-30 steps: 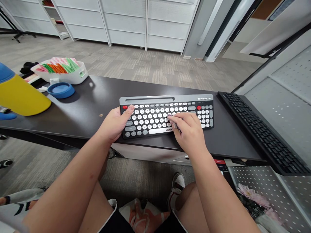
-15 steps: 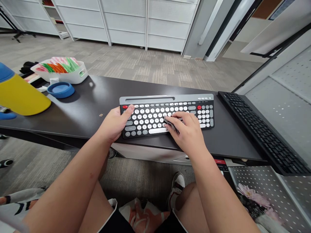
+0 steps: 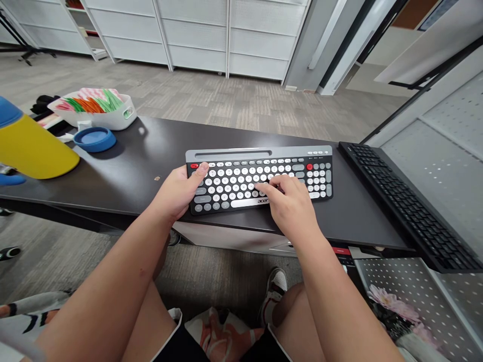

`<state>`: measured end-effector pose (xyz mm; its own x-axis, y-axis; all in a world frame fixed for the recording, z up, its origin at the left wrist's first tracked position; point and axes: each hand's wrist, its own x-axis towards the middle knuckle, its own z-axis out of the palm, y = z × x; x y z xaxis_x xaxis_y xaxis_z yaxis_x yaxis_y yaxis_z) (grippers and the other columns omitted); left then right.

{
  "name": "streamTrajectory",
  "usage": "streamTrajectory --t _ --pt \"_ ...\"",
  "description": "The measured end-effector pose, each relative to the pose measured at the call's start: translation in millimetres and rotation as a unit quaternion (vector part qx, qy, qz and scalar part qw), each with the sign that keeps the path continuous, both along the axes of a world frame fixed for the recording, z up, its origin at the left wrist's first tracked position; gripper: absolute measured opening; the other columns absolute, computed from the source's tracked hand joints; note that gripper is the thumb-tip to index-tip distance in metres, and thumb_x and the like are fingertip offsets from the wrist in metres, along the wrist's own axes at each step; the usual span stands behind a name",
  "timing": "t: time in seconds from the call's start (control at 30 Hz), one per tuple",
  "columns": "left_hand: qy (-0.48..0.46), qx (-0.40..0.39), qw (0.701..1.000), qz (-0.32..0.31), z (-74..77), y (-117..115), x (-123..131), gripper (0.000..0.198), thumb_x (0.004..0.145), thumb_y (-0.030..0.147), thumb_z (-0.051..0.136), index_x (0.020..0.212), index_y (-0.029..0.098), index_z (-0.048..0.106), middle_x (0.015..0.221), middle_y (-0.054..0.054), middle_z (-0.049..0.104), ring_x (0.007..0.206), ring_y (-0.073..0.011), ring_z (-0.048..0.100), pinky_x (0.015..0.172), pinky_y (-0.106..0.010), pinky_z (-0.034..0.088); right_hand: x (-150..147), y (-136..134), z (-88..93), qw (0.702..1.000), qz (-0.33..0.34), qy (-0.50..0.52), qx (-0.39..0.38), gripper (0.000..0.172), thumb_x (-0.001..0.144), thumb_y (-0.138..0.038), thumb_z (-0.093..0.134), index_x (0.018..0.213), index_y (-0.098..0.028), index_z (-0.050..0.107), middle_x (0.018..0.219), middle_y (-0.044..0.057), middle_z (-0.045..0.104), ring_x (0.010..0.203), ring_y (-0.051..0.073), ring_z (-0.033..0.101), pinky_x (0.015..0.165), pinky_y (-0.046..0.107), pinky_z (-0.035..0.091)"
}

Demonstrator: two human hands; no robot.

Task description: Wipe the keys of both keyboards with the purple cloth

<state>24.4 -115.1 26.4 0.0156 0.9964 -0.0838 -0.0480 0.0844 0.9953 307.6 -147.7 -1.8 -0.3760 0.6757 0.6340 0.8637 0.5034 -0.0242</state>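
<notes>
A black and grey keyboard (image 3: 241, 177) with round white and grey keys and two red keys lies on the dark desk. My left hand (image 3: 181, 187) grips its left end, thumb on top near the red corner key and the other fingers hidden underneath. Over the right-middle keys is my right hand (image 3: 291, 201), its fingers curled inward and its thumb tip near the letter keys. Whatever sits inside those curled fingers is hidden, apart from a dark patch. An "acer" mark shows at the right end of the long white space bar (image 3: 243, 203).
A black keyboard (image 3: 407, 201) slants along the right of the desk (image 3: 151, 156). At left are a yellow and blue container (image 3: 35, 143), a blue lid (image 3: 94, 139) and a white basket (image 3: 113, 118) of colourful items. A perforated panel (image 3: 411, 281) and pink flowers (image 3: 396, 304) are lower right.
A dark grey speckled piece showed under my right fingers before and is now out of sight. The right fingers have curled in more, uncovering the "acer" mark. My left hand stays put.
</notes>
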Motion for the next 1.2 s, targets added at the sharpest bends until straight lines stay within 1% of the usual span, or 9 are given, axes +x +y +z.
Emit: streamTrajectory --t 0.13,0.2,0.27,0.43,0.57,0.77,0.93,1.07,1.2 --pt "0.002 -0.002 1.000 -0.001 0.2 0.1 0.3 0.050 0.089 0.063 0.078 0.112 0.019 0.076 0.105 -0.010 0.082 0.091 -0.0281 0.079 0.087 -0.044 0.066 -1.8 -0.5 -0.7 0.999 -0.027 0.014 0.016 0.043 0.102 -0.003 0.048 0.121 -0.031 0.075 0.109 0.005 0.066 0.089 0.019 0.053 0.082 0.035 0.041" --pt "0.005 -0.002 1.000 0.000 0.4 0.2 0.8 0.050 0.089 0.064 0.077 0.112 0.019 0.076 0.106 -0.010 0.082 0.091 -0.0282 0.079 0.087 -0.044 0.066 -3.2 -0.8 0.0 0.998 -0.045 0.032 0.030 0.040 0.103 -0.005 0.049 0.120 -0.030 0.075 0.106 0.005 0.067 0.089 0.019 0.055 0.080 0.034 0.042" --pt "0.009 -0.001 1.000 0.003 0.4 0.2 1.2 0.050 0.089 0.064 0.077 0.113 0.019 0.076 0.106 -0.010 0.082 0.091 -0.0285 0.079 0.086 -0.044 0.066 -4.3 -1.1 1.2 0.997 -0.049 0.043 0.036 0.035 0.104 -0.008 0.051 0.120 -0.027 0.075 0.104 0.006 0.067 0.089 0.019 0.058 0.079 0.034 0.044" --pt "0.014 0.001 1.000 0.004 -0.1 -0.1 0.9 0.051 0.089 0.064 0.077 0.114 0.020 0.077 0.106 -0.010 0.082 0.091 -0.0296 0.079 0.084 -0.044 0.067 -4.3 -2.7 4.2 0.999 0.004 0.030 0.009 0.025 0.105 -0.015 0.058 0.123 -0.023 0.072 0.101 0.006 0.069 0.086 0.018 0.060 0.077 0.033 0.044" --pt "0.010 0.002 1.000 0.003 0.2 -0.5 0.8 0.050 0.089 0.064 0.077 0.114 0.020 0.077 0.107 -0.010 0.082 0.091 -0.0294 0.079 0.084 -0.044 0.067 -3.4 -3.3 4.6 1.000 0.019 0.023 0.002 0.026 0.102 -0.012 0.062 0.124 -0.022 0.071 0.100 0.004 0.069 0.085 0.018 0.060 0.076 0.033 0.043" --pt "0.010 0.004 1.000 -0.001 0.4 -0.8 1.0 0.050 0.090 0.063 0.077 0.115 0.020 0.077 0.108 -0.011 0.082 0.093 -0.0295 0.079 0.086 -0.045 0.067 -3.1 -2.7 5.7 0.999 0.033 0.032 -0.007 0.028 0.100 -0.007 0.061 0.118 -0.024 0.075 0.100 0.004 0.069 0.084 0.016 0.059 0.073 0.031 0.041" --pt "0.021 0.010 1.000 -0.002 -0.3 -0.1 0.1 0.053 0.089 0.066 0.076 0.116 0.020 0.077 0.110 -0.011 0.082 0.093 -0.0298 0.079 0.085 -0.043 0.066 -6.0 -1.8 5.0 1.000 0.001 0.023 0.009 0.035 0.098 -0.004 0.057 0.117 -0.026 0.077 0.099 0.002 0.069 0.077 0.014 0.055 0.070 0.030 0.040" --pt "0.028 0.018 0.999 0.001 0.5 -0.4 0.8 0.055 0.087 0.066 0.078 0.116 0.020 0.077 0.110 -0.011 0.082 0.094 -0.0300 0.079 0.086 -0.043 0.066 -12.0 -1.1 4.0 0.999 -0.038 0.026 -0.012 0.042 0.095 -0.002 0.053 0.119 -0.028 0.077 0.101 0.002 0.071 0.074 0.014 0.055 0.062 0.029 0.038" --pt "0.025 0.026 0.999 0.007 2.7 -1.7 2.7 0.056 0.085 0.067 0.079 0.115 0.019 0.078 0.109 -0.011 0.082 0.098 -0.0308 0.078 0.090 -0.045 0.065 -18.9 -0.5 5.2 0.997 -0.048 0.046 -0.039 0.036 0.100 -0.009 0.050 0.120 -0.027 0.075 0.103 0.003 0.071 0.075 0.014 0.058 0.058 0.028 0.037"
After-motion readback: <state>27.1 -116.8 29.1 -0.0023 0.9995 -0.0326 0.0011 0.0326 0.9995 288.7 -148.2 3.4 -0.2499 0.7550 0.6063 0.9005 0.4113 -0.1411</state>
